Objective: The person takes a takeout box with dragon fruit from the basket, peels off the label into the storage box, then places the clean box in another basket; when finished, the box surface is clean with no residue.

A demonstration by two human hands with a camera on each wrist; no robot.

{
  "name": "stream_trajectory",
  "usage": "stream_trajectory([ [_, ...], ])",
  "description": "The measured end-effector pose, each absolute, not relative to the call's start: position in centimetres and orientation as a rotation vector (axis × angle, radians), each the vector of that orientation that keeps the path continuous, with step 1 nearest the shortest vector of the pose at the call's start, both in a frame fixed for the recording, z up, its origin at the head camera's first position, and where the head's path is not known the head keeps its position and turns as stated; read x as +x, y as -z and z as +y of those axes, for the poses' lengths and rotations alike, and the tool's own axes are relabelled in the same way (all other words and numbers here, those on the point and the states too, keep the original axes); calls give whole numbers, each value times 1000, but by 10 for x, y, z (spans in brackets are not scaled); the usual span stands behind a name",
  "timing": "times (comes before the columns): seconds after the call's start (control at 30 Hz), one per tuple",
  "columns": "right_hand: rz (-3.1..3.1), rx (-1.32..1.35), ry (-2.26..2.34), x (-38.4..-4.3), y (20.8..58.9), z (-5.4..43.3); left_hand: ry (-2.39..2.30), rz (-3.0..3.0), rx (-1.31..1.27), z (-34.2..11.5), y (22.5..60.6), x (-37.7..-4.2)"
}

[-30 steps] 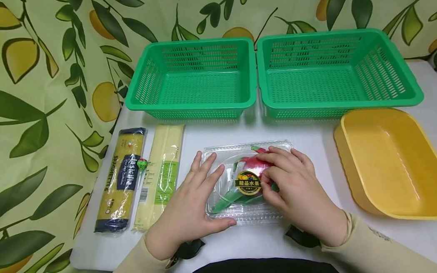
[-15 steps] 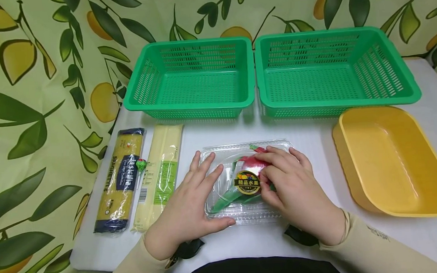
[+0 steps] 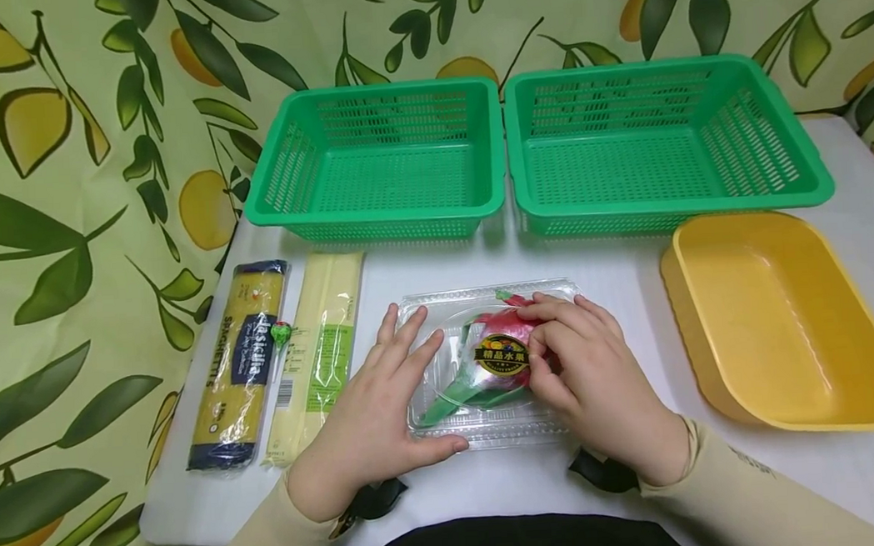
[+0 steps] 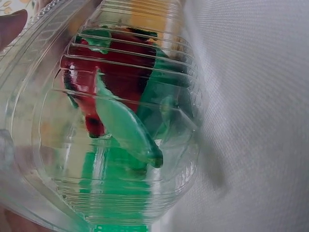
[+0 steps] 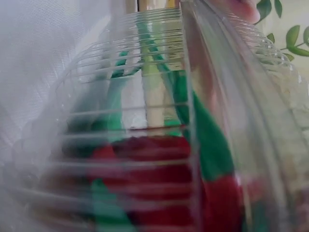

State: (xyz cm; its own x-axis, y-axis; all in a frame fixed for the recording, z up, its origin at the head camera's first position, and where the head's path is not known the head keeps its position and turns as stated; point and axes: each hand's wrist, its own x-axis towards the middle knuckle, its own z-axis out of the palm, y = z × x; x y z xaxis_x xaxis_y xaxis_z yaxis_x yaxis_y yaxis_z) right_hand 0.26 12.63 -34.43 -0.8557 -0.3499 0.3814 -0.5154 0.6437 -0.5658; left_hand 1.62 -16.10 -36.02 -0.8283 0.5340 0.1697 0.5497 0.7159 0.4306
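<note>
A clear plastic clamshell box [image 3: 443, 364] lies on the white table with a red and green dragon fruit [image 3: 484, 377] inside. The wrist views show the same dragon fruit [image 4: 108, 72] through the ribbed clear wall. A round black and gold sticker [image 3: 504, 355] sits over the lid. My right hand [image 3: 601, 380] has thumb and forefinger pinched at the sticker's right edge, its other fingers resting over the lid. Spread and straight, the fingers of my left hand [image 3: 378, 410] rest along the box's left side. Whether the sticker's underside touches the lid is hard to tell.
On the left lie a spaghetti pack [image 3: 240, 364], a pale noodle pack [image 3: 322, 355] and a green-wrapped lollipop [image 3: 280, 334] between them. Two green baskets [image 3: 396, 213] [image 3: 673, 207] stand at the back. A yellow tub [image 3: 785, 318] is at the right.
The sticker has shifted slightly up and to the right and turned a little, along with the right fingertips. My left hand and the box stay about where they were.
</note>
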Motion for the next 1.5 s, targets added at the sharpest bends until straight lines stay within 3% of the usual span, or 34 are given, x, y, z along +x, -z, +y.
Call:
stream_trajectory([
  [1.0, -2591, 554, -1116, 6, 323, 156, 802, -2861, -886, -163, 364, 17],
  [1.27, -2580, 316, -1112, 6, 310, 189, 799, -2856, -892, -164, 364, 16],
  [1.5, -2623, -42, -1031, 0, 296, 229, 808, -2856, -902, -164, 363, 15],
])
